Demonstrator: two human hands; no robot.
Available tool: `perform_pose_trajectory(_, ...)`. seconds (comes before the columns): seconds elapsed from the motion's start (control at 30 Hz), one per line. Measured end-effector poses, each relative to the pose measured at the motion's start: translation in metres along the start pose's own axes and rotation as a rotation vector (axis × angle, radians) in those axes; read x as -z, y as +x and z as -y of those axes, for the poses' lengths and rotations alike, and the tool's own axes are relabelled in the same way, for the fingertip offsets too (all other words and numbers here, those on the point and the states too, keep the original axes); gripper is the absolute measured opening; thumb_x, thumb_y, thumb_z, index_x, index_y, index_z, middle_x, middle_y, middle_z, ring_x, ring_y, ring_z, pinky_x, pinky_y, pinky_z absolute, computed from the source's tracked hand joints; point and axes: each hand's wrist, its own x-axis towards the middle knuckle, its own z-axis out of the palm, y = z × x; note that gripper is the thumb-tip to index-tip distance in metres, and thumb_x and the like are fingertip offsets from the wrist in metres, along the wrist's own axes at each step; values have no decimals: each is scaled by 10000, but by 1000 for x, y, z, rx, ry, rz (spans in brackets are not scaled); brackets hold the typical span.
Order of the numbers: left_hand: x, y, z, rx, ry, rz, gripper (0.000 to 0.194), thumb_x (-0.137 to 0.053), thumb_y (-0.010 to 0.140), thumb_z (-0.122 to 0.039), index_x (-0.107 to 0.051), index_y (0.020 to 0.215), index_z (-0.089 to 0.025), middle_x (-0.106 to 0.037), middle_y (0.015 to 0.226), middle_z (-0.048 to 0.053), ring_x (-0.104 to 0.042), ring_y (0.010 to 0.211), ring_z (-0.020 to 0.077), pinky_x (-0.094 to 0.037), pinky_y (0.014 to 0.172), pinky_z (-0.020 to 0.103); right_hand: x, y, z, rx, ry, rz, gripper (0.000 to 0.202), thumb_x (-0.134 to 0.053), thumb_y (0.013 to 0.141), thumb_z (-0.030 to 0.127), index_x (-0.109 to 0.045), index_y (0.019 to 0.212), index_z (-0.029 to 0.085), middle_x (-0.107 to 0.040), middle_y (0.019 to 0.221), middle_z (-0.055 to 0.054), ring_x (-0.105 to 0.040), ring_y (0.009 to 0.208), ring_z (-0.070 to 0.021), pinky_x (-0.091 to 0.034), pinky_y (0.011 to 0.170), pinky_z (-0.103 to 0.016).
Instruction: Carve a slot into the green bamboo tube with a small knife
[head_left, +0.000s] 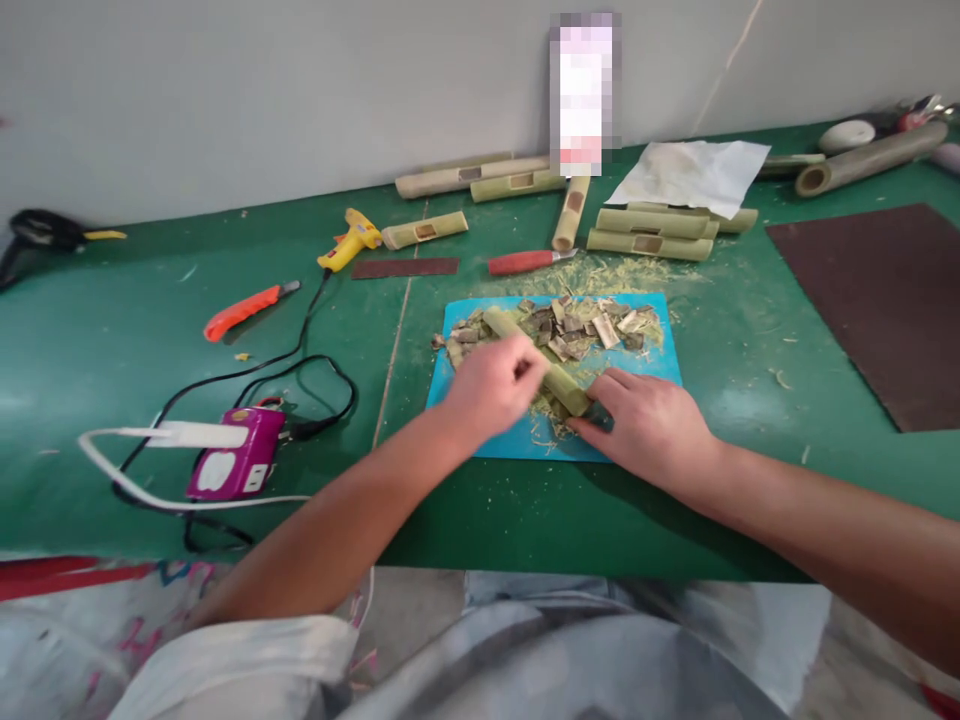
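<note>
A green bamboo tube lies slantwise over a blue cutting mat. At its near right end, the thumb and fingers of my right hand close around the tube. My left hand is curled shut over the tube's middle; whatever its fingers hold is hidden. Bamboo chips and pale shavings are heaped along the back of the mat. Just behind the mat lies a red-handled knife, its blade pointing right.
Cut bamboo pieces lie at the back, some with rectangular openings. To the left are an orange utility knife, a yellow glue gun and a purple power adapter with trailing cords. A dark brown sheet lies right.
</note>
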Motion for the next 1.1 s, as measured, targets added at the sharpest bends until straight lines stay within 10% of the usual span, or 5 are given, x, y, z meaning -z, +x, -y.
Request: perform_pose_trajectory(1.1, 6, 8, 30, -115, 53, -166, 68, -650, 831, -160, -615, 774, -175, -629, 694, -4, -533, 561, 85, -438, 550, 224, -3, 0, -2, 16, 27, -34, 255, -630, 842, 428, -619, 781, 180, -638, 747, -27, -495, 589, -138, -245, 548, -292)
